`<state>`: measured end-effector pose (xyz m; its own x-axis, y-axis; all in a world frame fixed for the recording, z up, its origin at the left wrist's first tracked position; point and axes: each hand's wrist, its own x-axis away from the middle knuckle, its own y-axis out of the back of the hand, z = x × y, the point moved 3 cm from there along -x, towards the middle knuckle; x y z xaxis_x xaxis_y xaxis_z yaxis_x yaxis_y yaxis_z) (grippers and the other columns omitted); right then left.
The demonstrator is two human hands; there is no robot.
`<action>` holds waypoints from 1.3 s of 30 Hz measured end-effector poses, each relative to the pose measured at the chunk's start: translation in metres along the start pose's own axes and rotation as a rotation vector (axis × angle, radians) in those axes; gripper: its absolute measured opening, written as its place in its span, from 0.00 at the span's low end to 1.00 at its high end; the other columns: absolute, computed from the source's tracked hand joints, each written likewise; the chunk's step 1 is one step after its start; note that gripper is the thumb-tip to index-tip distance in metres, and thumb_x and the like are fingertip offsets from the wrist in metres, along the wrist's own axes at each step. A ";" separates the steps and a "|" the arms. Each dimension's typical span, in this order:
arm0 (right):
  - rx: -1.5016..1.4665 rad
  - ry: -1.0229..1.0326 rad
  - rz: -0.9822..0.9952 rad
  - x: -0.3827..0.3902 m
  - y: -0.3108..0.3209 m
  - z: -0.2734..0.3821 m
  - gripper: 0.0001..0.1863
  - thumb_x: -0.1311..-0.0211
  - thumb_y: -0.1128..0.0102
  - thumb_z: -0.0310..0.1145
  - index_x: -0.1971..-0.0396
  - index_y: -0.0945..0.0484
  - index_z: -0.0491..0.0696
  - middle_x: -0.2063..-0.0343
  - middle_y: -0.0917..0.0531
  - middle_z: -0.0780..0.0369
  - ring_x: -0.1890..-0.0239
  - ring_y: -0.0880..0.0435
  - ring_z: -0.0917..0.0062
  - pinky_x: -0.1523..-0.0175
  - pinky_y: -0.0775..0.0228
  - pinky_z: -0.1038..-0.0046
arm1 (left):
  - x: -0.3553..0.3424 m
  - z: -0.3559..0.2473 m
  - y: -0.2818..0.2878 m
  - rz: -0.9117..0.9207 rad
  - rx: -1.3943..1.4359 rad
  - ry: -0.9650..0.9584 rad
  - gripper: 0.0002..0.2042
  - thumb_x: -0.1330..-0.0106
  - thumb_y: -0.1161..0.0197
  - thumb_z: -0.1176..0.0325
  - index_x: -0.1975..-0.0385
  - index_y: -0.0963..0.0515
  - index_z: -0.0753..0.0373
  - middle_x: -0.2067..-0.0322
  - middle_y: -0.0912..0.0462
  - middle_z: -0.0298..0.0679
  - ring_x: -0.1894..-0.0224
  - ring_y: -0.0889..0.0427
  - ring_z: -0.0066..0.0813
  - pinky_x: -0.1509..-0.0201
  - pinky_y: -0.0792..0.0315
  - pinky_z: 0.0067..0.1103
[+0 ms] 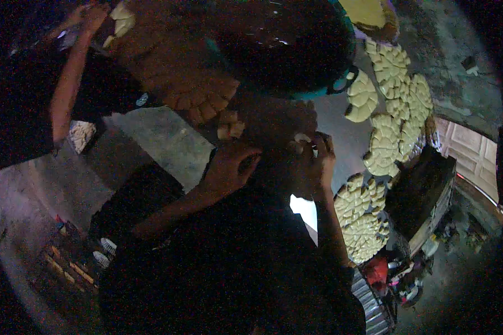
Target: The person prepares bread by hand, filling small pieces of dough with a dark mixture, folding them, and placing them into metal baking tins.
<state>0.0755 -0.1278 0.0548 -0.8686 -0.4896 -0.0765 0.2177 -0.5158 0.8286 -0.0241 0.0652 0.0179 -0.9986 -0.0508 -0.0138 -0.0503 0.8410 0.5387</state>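
The light is dim. My right hand (323, 162) is raised over the work surface with its fingers bent and pinched together. At its fingertips is a small pale piece of dough (300, 139). My left hand (232, 166) is to the left of it, thumb and fingers curled toward each other. Whatever those fingers hold, if anything, is lost in shadow. Just beyond the left hand lie several small brownish dough pieces (229, 125). A wide sheet of similar brownish pieces (193, 92) spreads farther back on the left.
A large teal-rimmed basin (313, 95) with dark contents stands at the far middle. Pale dough pieces (383, 142) cover the right side in rounded clusters. A dark-topped box (422, 195) is beyond them. At left, another person's arm (70, 95) reaches toward the far dough.
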 end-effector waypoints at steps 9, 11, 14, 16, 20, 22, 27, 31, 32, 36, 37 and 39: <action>-0.615 -0.288 0.067 -0.006 -0.119 0.038 0.09 0.38 0.42 0.28 0.59 0.20 0.46 0.59 0.18 0.55 0.59 0.17 0.65 0.52 0.24 0.65 | 0.024 -0.005 0.032 -0.396 -0.265 -0.028 0.11 0.34 0.38 0.70 0.53 0.21 0.61 0.62 0.18 0.42 0.60 0.19 0.38 0.54 0.26 0.30; -0.726 -0.386 0.089 -0.006 -0.117 0.046 0.08 0.37 0.42 0.29 0.59 0.20 0.46 0.59 0.17 0.55 0.59 0.16 0.66 0.53 0.24 0.66 | 0.031 -0.020 0.035 -0.472 -0.234 0.022 0.11 0.34 0.39 0.70 0.53 0.21 0.61 0.62 0.18 0.42 0.59 0.19 0.37 0.54 0.26 0.29; -0.777 -0.430 0.049 0.021 -0.070 0.041 0.08 0.36 0.43 0.29 0.59 0.21 0.45 0.59 0.17 0.55 0.59 0.16 0.67 0.53 0.24 0.66 | 0.040 -0.043 0.019 -0.503 -0.063 0.085 0.11 0.33 0.39 0.71 0.53 0.21 0.62 0.61 0.18 0.41 0.59 0.19 0.34 0.55 0.26 0.27; -0.698 -0.215 -0.065 0.047 -0.021 0.036 0.08 0.35 0.44 0.29 0.59 0.21 0.44 0.59 0.16 0.55 0.60 0.15 0.69 0.54 0.24 0.67 | 0.046 -0.062 -0.001 -0.473 0.054 0.126 0.10 0.33 0.40 0.71 0.53 0.21 0.62 0.62 0.18 0.40 0.61 0.19 0.32 0.55 0.26 0.26; -0.728 -0.038 -0.059 0.085 -0.003 -0.010 0.10 0.36 0.45 0.28 0.57 0.23 0.41 0.59 0.16 0.54 0.58 0.15 0.69 0.53 0.23 0.69 | 0.058 -0.098 -0.045 -0.392 0.070 0.195 0.09 0.32 0.40 0.71 0.55 0.20 0.63 0.63 0.17 0.39 0.62 0.19 0.28 0.55 0.26 0.24; -0.717 -0.061 0.098 0.075 -0.053 -0.032 0.14 0.40 0.41 0.32 0.56 0.23 0.41 0.58 0.16 0.54 0.58 0.15 0.68 0.53 0.24 0.67 | 0.073 -0.108 -0.058 -0.444 0.050 0.237 0.09 0.33 0.40 0.71 0.56 0.19 0.62 0.63 0.17 0.39 0.62 0.19 0.28 0.55 0.26 0.24; -0.302 0.328 -0.147 -0.007 -0.203 -0.063 0.26 0.49 0.31 0.41 0.52 0.22 0.42 0.57 0.16 0.52 0.57 0.16 0.63 0.53 0.24 0.63 | 0.102 -0.139 -0.078 -0.481 0.072 0.134 0.09 0.33 0.40 0.71 0.55 0.19 0.62 0.62 0.18 0.39 0.61 0.18 0.27 0.55 0.25 0.25; -0.676 0.233 -0.091 0.004 -0.144 0.028 0.24 0.48 0.29 0.41 0.54 0.21 0.42 0.60 0.16 0.56 0.61 0.18 0.69 0.56 0.25 0.66 | 0.149 -0.141 -0.073 -0.600 0.037 0.152 0.09 0.31 0.40 0.69 0.54 0.19 0.61 0.60 0.17 0.40 0.60 0.17 0.28 0.54 0.24 0.24; -0.718 0.148 0.002 0.013 -0.118 0.044 0.23 0.47 0.29 0.41 0.55 0.21 0.43 0.61 0.16 0.58 0.62 0.18 0.71 0.56 0.25 0.68 | 0.157 -0.140 -0.071 -0.616 0.042 0.195 0.10 0.31 0.41 0.69 0.54 0.20 0.61 0.60 0.18 0.40 0.59 0.18 0.28 0.54 0.24 0.24; -1.495 -0.158 0.312 0.058 -0.055 0.011 0.16 0.42 0.30 0.39 0.59 0.19 0.46 0.66 0.18 0.66 0.63 0.23 0.81 0.59 0.29 0.77 | 0.161 -0.132 -0.069 -0.637 0.115 0.228 0.11 0.29 0.42 0.67 0.52 0.21 0.62 0.57 0.18 0.39 0.57 0.18 0.28 0.53 0.24 0.23; -1.380 -0.159 0.306 0.074 -0.024 0.011 0.14 0.41 0.30 0.37 0.60 0.19 0.46 0.66 0.18 0.66 0.63 0.23 0.81 0.58 0.30 0.78 | 0.163 -0.130 -0.069 -0.649 0.128 0.224 0.11 0.29 0.42 0.67 0.52 0.21 0.62 0.57 0.19 0.39 0.56 0.18 0.28 0.52 0.25 0.23; -1.319 -0.053 0.268 0.099 0.033 0.002 0.12 0.42 0.31 0.31 0.59 0.20 0.45 0.65 0.18 0.66 0.60 0.22 0.79 0.55 0.29 0.76 | 0.147 -0.146 -0.070 -0.611 0.221 0.144 0.11 0.30 0.41 0.68 0.51 0.21 0.63 0.57 0.19 0.38 0.56 0.19 0.26 0.52 0.25 0.23</action>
<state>-0.0047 -0.1918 0.0754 -0.7419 -0.6687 0.0487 0.6185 -0.7107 -0.3352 -0.1650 -0.0796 0.1015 -0.7783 -0.6118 -0.1413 -0.6239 0.7281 0.2838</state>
